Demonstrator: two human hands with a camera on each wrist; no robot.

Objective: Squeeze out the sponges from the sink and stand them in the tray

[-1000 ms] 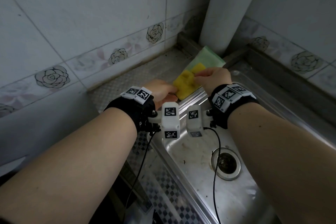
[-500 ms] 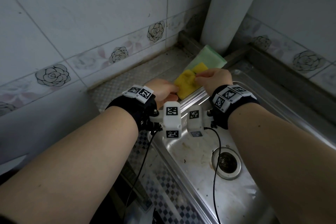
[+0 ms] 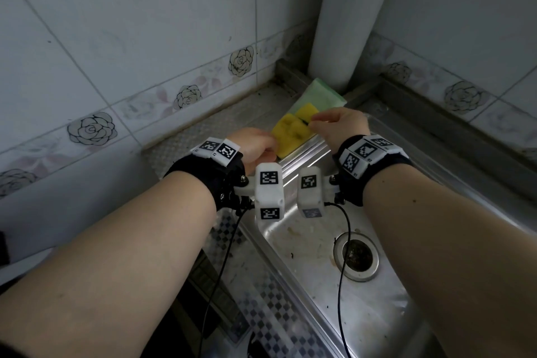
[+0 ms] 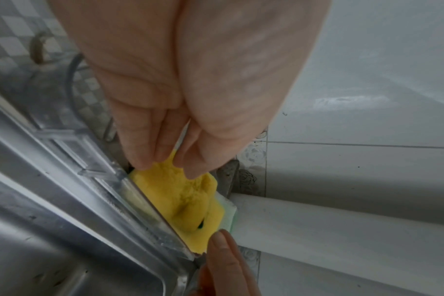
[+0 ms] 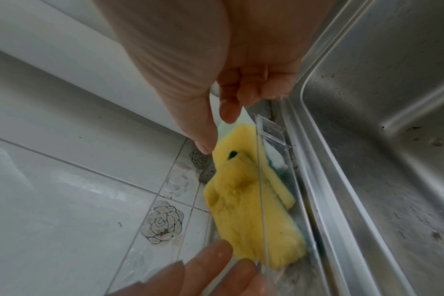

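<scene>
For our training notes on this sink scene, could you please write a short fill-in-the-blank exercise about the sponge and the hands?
1. The sponge held up by both hands is ____ in colour.
2. The sponge stands in a clear plastic ____ beside the sink.
3. The left hand touches the sponge's near end, and the right hand touches its ____ end.
4. Behind the sponge lies a pale ____ cloth.

Missing words: yellow; tray; far; green

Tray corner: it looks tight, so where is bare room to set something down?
Free: sink floor around the drain; textured counter between tiled wall and left hand. Crowded: the clear tray, with yellow sponge, green pad and right hand.
</scene>
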